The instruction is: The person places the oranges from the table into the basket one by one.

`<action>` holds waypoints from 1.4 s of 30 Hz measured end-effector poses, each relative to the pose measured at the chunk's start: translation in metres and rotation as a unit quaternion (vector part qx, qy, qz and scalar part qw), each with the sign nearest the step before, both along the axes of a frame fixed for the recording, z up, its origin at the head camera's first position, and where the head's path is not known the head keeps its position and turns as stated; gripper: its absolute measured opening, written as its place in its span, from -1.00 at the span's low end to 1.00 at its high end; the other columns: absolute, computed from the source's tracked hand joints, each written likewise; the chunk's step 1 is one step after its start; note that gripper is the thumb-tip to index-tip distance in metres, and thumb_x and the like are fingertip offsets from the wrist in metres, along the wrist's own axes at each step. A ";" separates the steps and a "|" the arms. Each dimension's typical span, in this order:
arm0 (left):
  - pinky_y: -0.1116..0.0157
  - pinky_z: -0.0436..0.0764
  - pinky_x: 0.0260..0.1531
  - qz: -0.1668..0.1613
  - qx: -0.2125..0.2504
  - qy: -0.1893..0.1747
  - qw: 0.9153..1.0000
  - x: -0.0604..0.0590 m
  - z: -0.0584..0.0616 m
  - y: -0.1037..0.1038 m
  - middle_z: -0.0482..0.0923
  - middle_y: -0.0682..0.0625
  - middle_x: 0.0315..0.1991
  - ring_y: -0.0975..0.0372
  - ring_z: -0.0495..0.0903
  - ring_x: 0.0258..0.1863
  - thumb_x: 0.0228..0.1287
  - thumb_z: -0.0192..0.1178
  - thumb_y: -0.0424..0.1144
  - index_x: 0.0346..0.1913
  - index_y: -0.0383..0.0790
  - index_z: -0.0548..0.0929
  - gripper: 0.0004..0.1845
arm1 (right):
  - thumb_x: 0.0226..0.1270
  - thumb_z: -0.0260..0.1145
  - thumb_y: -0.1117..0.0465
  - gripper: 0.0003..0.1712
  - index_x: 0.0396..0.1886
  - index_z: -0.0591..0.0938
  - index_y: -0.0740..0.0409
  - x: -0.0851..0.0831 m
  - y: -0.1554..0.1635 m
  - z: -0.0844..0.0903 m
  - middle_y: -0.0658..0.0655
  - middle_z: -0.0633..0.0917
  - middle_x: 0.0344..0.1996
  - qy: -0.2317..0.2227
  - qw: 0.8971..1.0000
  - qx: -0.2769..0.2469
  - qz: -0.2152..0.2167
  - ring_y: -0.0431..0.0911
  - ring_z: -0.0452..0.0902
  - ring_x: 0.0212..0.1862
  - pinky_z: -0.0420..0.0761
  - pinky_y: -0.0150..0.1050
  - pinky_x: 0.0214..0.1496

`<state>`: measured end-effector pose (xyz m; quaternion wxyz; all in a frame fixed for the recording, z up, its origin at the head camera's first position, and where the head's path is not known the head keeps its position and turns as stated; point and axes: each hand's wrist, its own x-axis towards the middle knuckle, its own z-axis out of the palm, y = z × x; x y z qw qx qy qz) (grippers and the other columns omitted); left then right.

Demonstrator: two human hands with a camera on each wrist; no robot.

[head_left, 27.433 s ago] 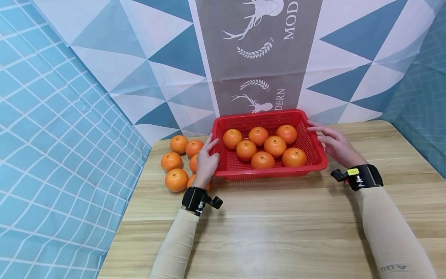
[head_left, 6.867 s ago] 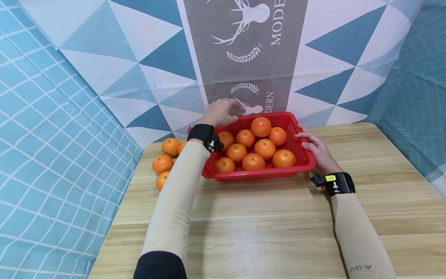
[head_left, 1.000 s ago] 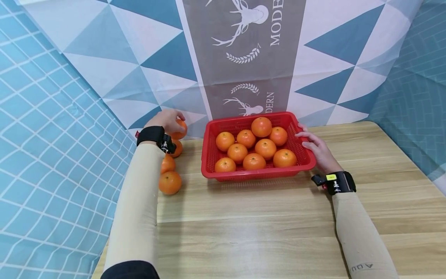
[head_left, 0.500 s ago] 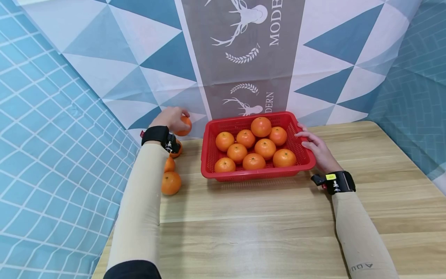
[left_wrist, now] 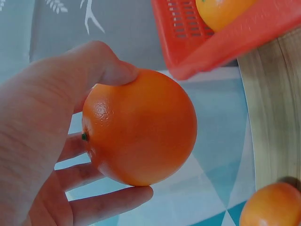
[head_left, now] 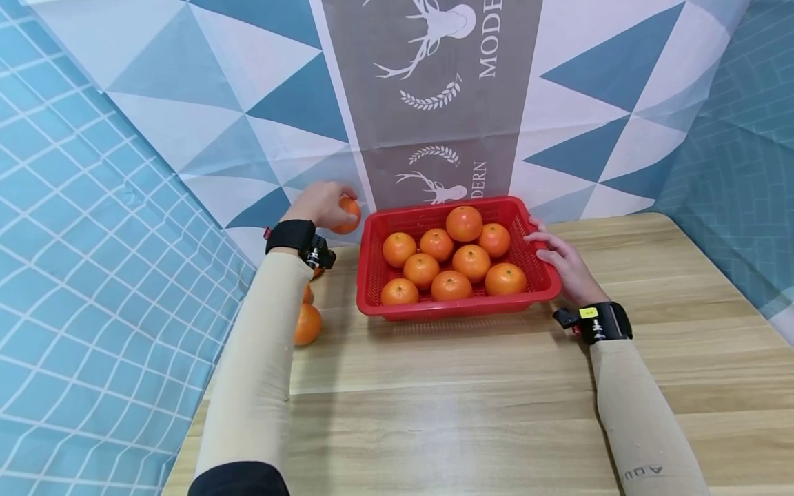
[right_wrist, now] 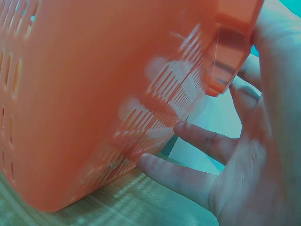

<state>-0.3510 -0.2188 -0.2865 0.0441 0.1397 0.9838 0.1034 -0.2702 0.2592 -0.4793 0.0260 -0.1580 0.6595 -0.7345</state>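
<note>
My left hand (head_left: 318, 204) holds an orange (head_left: 349, 215) in the air, just left of the red plastic basket (head_left: 459, 308). In the left wrist view the thumb lies over the top of this fruit and the fingers are behind and under it. Several more oranges (head_left: 471, 262) sit inside the basket, mostly toward its middle and right. At the basket's right end rests my right hand (head_left: 569, 270), its fingertips on the rim and outer wall. The right wrist view shows spread, fairly straight fingers (right_wrist: 176, 179) touching the slotted side.
Loose oranges (head_left: 308, 325) lie on the wooden table (head_left: 434, 413) at the left, partly hidden by my left forearm. A patterned cloth backdrop (head_left: 298, 103) rises directly behind the basket, and blue tiled sheets flank both sides.
Compared with a second ago, my left hand has carried the orange right, toward the basket. Over the longer span, oranges were added to the basket and fewer show on the left. The right hand stays put.
</note>
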 end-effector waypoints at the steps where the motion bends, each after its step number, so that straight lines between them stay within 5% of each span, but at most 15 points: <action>1: -0.04 0.76 0.17 -0.005 0.000 0.002 1.000 0.000 0.000 0.003 0.68 -0.27 0.24 -0.12 0.57 0.21 0.42 0.39 -0.11 0.46 -0.23 0.67 -0.40 | 0.81 0.13 0.23 -0.57 0.51 0.57 0.17 0.000 0.000 0.000 -0.01 -0.08 0.93 0.001 1.000 0.000 0.000 0.24 -0.31 0.92 0.80 -0.44 0.21; 20: -0.02 0.74 0.26 -0.063 -0.009 0.016 0.998 0.001 -0.007 0.066 0.72 -0.22 0.24 -0.08 0.60 0.20 0.43 0.36 -0.08 0.47 -0.21 0.67 -0.40 | 0.81 0.13 0.23 -0.56 0.52 0.55 0.21 0.001 -0.001 0.000 -0.01 -0.07 0.93 0.001 1.000 -0.005 0.000 0.28 -0.30 0.91 0.80 -0.44 0.22; 27: 0.03 0.75 0.25 -0.087 -0.001 0.009 0.996 -0.009 -0.018 0.079 0.73 -0.19 0.27 -0.06 0.61 0.19 0.41 0.36 -0.03 0.48 -0.15 0.67 -0.38 | 0.81 0.13 0.23 -0.55 0.53 0.53 0.25 0.002 -0.001 0.001 -0.01 -0.07 0.93 -0.001 1.000 -0.006 0.001 0.26 -0.30 0.91 0.80 -0.44 0.22; 42: 0.02 0.75 0.31 -0.080 0.024 0.006 0.996 -0.005 -0.021 0.108 0.70 -0.15 0.25 -0.05 0.63 0.17 0.47 0.42 -0.04 0.49 -0.13 0.58 -0.38 | 0.80 0.14 0.23 -0.59 0.49 0.58 0.16 0.002 -0.002 0.002 -0.01 -0.06 0.93 -0.003 1.000 0.001 -0.003 0.28 -0.30 0.91 0.80 -0.45 0.21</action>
